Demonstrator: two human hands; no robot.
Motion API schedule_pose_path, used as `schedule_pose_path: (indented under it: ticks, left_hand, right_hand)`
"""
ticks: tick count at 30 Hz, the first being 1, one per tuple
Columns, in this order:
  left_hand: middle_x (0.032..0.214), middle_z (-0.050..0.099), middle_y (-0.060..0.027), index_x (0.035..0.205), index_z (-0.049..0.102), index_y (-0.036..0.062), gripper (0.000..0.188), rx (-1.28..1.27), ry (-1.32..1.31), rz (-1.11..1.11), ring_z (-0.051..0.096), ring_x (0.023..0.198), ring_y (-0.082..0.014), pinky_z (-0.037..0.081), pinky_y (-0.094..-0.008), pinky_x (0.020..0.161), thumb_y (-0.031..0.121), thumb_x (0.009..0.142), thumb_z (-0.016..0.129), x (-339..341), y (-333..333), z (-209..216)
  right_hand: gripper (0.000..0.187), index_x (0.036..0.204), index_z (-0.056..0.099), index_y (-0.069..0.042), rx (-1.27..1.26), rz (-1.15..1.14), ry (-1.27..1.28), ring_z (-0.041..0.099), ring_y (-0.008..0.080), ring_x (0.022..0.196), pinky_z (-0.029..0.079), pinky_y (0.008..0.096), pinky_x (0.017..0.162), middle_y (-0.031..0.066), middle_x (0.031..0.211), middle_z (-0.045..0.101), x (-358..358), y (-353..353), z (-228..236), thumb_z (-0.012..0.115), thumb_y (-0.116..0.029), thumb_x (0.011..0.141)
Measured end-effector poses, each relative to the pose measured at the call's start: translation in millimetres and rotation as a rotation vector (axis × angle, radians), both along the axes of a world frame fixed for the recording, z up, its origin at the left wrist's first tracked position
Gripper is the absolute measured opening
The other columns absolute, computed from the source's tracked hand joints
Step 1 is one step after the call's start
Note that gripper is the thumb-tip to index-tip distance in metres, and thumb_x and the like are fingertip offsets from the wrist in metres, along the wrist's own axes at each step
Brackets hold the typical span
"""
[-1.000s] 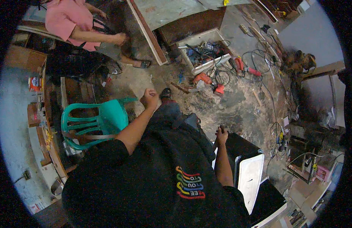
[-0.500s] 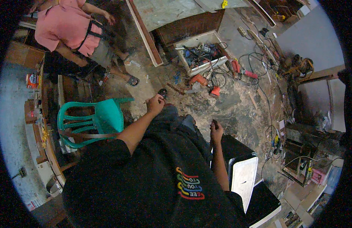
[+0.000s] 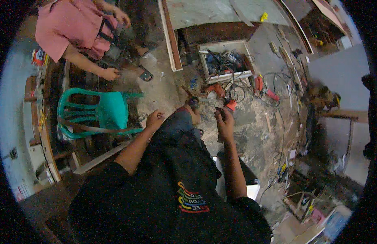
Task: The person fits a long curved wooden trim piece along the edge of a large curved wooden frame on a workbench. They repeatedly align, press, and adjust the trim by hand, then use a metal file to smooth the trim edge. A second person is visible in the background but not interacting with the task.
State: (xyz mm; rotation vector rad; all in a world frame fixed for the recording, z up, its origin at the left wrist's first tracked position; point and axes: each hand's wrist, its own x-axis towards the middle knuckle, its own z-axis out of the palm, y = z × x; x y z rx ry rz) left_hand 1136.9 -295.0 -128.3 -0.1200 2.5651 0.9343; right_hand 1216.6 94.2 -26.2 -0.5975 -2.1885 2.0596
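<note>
My left hand (image 3: 155,119) hangs in front of my left thigh, to the right of a green plastic chair (image 3: 113,110). Its fingers are loosely curled and a little apart, and I see nothing in them. Ahead of my right leg, my right hand (image 3: 225,124) is closed on a small dark object (image 3: 219,109), whose kind I cannot make out. Behind it on the floor lies an orange-red power tool (image 3: 230,105), apart from the hand. My dark-clothed knee and a sandalled foot (image 3: 192,101) show between my hands.
A person in a pink shirt (image 3: 70,30) stands far left. A white-edged drawer (image 3: 231,76) full of tools and cables sits ahead. Cords (image 3: 280,134) and wood scraps litter the floor. A black-and-white box-shaped thing (image 3: 252,191) stands by my right arm, and a board-topped table (image 3: 196,12) beyond.
My view has shifted. My left hand has moved left and down, its fingers looser. My right hand has risen forward with the dark object. The person's near arm now hangs with the hand in plain sight.
</note>
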Motion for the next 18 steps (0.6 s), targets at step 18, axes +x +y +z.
schedule_pose_path:
  ticks: [18]
  left_hand:
    - [0.107, 0.073, -0.0126, 0.113, 0.071, 0.0152, 0.037, 0.070, -0.211, -0.266, 0.069, 0.100, -0.0306, 0.053, -0.0468, 0.093, 0.045, 0.092, 0.066, -35, 164, -57]
  right_hand:
    - [0.053, 0.139, 0.053, -0.001, -0.707, 0.223, 0.206, 0.059, 0.0152, 0.070, 0.048, 0.0290, 0.057, 0.0034, 0.088, 0.062, -174, 119, 221, 0.050, -0.040, 0.103]
